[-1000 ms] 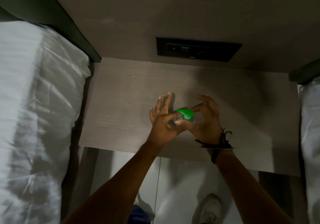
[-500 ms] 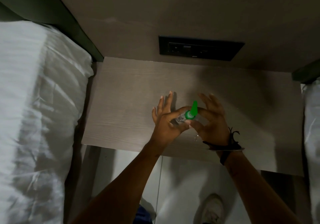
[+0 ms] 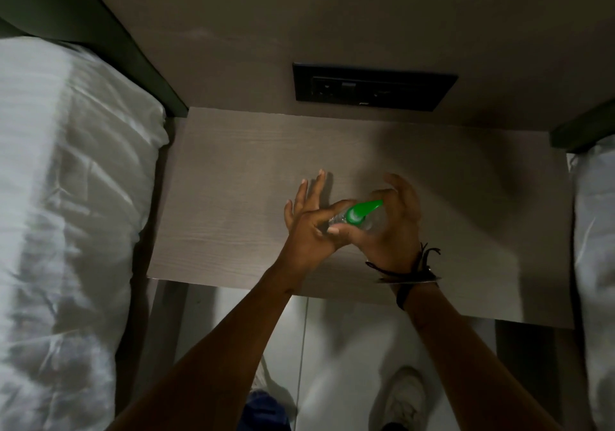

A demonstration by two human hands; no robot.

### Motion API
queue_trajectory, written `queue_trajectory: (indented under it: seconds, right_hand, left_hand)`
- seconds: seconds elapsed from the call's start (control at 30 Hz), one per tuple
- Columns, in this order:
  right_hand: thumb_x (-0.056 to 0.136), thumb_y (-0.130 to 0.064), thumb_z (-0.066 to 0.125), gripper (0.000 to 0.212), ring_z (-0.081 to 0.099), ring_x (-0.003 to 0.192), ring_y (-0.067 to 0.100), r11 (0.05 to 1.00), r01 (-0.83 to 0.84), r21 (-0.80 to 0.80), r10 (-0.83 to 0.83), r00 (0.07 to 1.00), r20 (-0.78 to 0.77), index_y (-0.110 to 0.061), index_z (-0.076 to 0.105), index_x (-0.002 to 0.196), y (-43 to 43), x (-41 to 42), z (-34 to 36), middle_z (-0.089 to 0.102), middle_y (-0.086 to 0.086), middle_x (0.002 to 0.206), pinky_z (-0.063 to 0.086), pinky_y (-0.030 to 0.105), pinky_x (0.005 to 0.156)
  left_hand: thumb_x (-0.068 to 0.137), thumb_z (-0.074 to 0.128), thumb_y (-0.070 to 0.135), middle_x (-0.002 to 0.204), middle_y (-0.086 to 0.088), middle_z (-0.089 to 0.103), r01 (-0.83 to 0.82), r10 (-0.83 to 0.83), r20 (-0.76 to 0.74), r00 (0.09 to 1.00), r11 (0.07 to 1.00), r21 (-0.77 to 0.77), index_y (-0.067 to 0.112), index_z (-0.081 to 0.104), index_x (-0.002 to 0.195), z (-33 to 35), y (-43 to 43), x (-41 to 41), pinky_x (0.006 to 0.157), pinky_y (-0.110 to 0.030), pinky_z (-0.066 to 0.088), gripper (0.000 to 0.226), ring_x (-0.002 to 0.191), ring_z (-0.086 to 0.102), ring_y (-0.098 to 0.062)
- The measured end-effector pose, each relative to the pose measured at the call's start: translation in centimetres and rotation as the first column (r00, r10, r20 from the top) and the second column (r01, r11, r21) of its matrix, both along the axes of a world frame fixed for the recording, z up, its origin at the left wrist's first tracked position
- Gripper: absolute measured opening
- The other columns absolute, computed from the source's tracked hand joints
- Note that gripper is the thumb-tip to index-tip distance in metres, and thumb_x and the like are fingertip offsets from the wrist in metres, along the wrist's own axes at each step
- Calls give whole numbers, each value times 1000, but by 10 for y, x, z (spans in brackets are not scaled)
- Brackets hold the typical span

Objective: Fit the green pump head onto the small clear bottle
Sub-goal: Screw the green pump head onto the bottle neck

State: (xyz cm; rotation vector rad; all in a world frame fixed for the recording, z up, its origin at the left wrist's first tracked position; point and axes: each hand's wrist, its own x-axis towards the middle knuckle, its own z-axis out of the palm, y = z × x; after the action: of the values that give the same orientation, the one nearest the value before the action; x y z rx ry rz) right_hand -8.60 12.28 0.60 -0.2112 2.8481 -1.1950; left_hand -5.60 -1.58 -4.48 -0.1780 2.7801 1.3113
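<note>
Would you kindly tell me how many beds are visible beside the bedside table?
2: one bed along the table's left, another bed at the right edge, mostly cut off.

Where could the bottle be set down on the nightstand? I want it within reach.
The nightstand top is bare on the left, beside the white bedding, and at the back below the socket panel. Its right part is bare too. Only the middle front is crowded, by both hands.

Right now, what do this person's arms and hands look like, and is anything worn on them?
Both forearms are bare, with no sleeves in view. The left hand wears nothing that shows. The right hand has dark cord bracelets knotted around the wrist, loose ends sticking out, with a black strap just behind them. No rings can be made out.
</note>
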Motion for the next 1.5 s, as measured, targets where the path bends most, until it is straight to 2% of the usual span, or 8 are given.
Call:
queue_trajectory:
  seconds: [0.07, 0.23, 0.47, 0.63, 0.83, 1.2, 1.37, 1.5]
  right_hand:
    - [52, -35, 91, 79, 33, 134, 39, 997, -74, -25, 75, 996, 48, -8, 56, 118, 3, 3, -3, 37, 21, 146, 34, 65, 103]
    - [60, -13, 88, 28, 41, 128, 40, 1000, 4, -13, -5, 998, -61, -7, 73, 83, 4, 5, -5, 62, 17, 124, 36, 64, 98]
    - [54, -22, 78, 33, 55, 115, 40, 957, 287, -46, -290, 948, -132, -18, 65, 84, -21, 20, 11, 70, 13, 104, 39, 70, 84]
    - [60, -58, 76, 58, 34, 135, 34, 967, 208, 149, -201, 978, -58, -18, 68, 101, -4, 19, 21, 49, 12, 140, 27, 64, 105]
    - [79, -42, 71, 41, 53, 122, 33, 936, 125, 329, -11, 945, -326, -10, 68, 54, -6, 8, 34, 70, 7, 116, 38, 56, 95]
    - [84, -56, 55, 54, 44, 126, 35, 854, 157, 496, -93, 984, -150, -7, 72, 71, -18, 10, 68, 60, 16, 128, 32, 55, 99]
    - [76, -56, 65, 48, 47, 123, 37, 851, 85, 518, -45, 995, -88, -9, 73, 74, -8, 19, 52, 60, 19, 128, 35, 55, 96]
    - [78, -41, 70, 35, 48, 121, 40, 873, 37, 486, -18, 999, -44, -6, 73, 77, -9, 20, 52, 61, 20, 126, 36, 55, 97]
  left_hand:
    - [74, 70, 47, 155, 15, 3, 37, -37, 3, 999, 999, 29, 51, 53, 118, 0, -2, 0, 114, -58, -4, 47, 146, -8, -18]
    - [71, 76, 45, 154, 18, 2, 53, -54, 22, 998, 996, 71, 48, 58, 114, 6, -3, -4, 114, -51, -8, 47, 146, -10, -14]
    - [74, 69, 46, 154, 15, 5, 37, -38, 13, 999, 996, 86, 44, 59, 115, 10, -3, -2, 112, -52, -9, 42, 146, -8, -17]
    - [72, 76, 37, 156, 6, 10, 17, -18, 14, 1000, 999, 31, 40, 63, 110, 11, 1, -4, 115, -51, -4, 40, 146, -3, -20]
    - [68, 81, 33, 159, 8, 8, 25, -31, 96, 995, 997, 67, 41, 62, 112, 3, -7, -1, 114, -48, -10, 48, 146, -9, -16]
    - [68, 81, 30, 152, 13, 11, 21, -20, -32, 999, 998, 58, 41, 63, 86, 32, -2, -11, 114, -48, -8, 29, 147, 1, -22]
    - [68, 81, 36, 156, 12, 9, 75, -71, 62, 996, 994, -76, 35, 65, 111, 10, -7, -5, 114, -50, -4, 46, 147, 0, -20]
    - [69, 77, 40, 157, 11, 10, 104, -99, 59, 993, 992, -74, 38, 68, 99, 5, -7, -4, 113, -52, -5, 31, 146, 0, -20]
